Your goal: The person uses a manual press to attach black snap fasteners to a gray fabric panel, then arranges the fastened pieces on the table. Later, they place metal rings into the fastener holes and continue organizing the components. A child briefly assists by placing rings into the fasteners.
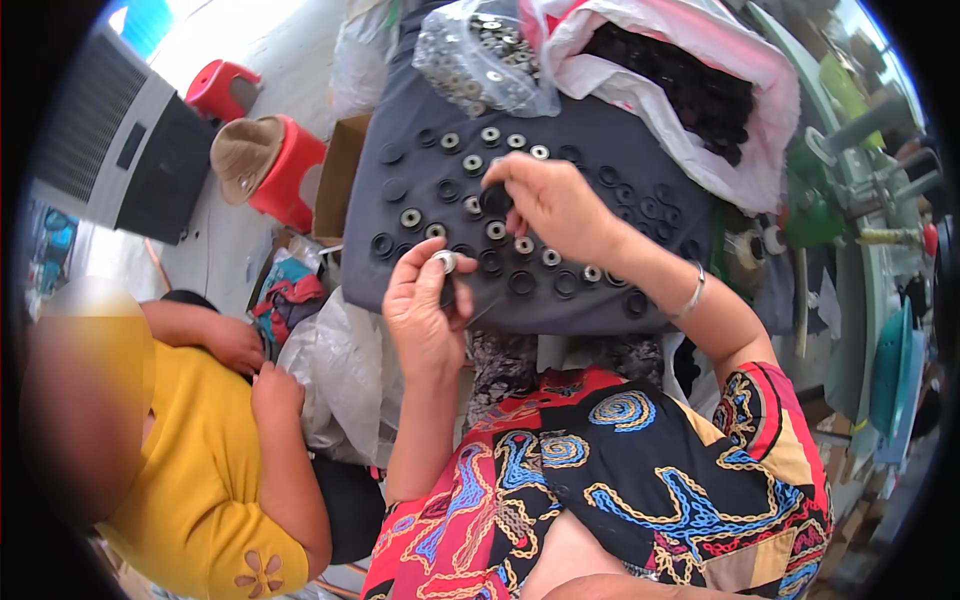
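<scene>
Between the thumb and fingers of my left hand (422,318) is a small silver metal bearing (445,262), held over the near left part of the dark cloth-covered table (400,285). A dark piece shows under that thumb, but its kind is hidden. My right hand (560,208) pinches a round black cap (493,198) above the middle of the table. Around both hands lie several black rings (521,283) and discs, some with a silver bearing (410,217) seated in the centre.
At the table's far side are a clear bag of metal bearings (480,60) and a white sack of black parts (690,75). Green machinery (815,190) stands at the right. A person in yellow (200,440) sits at the left, near a red stool (295,165) with a hat.
</scene>
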A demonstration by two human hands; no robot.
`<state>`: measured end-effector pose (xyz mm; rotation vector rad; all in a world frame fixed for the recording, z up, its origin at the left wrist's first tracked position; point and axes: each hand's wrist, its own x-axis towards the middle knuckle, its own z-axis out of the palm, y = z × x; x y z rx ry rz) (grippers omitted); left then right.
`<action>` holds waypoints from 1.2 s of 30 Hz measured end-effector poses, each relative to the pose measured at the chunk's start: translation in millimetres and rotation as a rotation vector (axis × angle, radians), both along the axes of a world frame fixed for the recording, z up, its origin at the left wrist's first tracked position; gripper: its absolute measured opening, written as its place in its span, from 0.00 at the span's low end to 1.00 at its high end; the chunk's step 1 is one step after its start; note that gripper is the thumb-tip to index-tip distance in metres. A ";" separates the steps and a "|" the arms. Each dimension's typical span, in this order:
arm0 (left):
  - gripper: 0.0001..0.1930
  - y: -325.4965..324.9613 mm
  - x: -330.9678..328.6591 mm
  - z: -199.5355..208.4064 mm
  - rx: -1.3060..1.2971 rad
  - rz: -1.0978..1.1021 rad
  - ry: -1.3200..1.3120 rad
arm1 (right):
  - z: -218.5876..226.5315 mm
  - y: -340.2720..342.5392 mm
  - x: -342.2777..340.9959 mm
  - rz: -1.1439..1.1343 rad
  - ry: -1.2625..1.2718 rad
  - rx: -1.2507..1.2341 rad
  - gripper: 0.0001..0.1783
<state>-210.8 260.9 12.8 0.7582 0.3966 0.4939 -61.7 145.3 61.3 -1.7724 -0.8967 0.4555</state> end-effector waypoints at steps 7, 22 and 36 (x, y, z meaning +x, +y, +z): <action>0.07 6.2 -1.2 -8.1 -0.137 -0.026 -0.033 | -48.4 -40.7 148.9 -0.347 -0.585 -0.497 0.15; 0.09 9.0 2.4 -1.6 -0.078 0.096 0.028 | 11.7 38.9 -7.6 0.530 -0.280 -0.024 0.14; 0.14 15.7 -6.9 -5.1 0.020 0.047 0.030 | -5.3 44.6 -20.2 0.439 -0.919 -0.110 0.08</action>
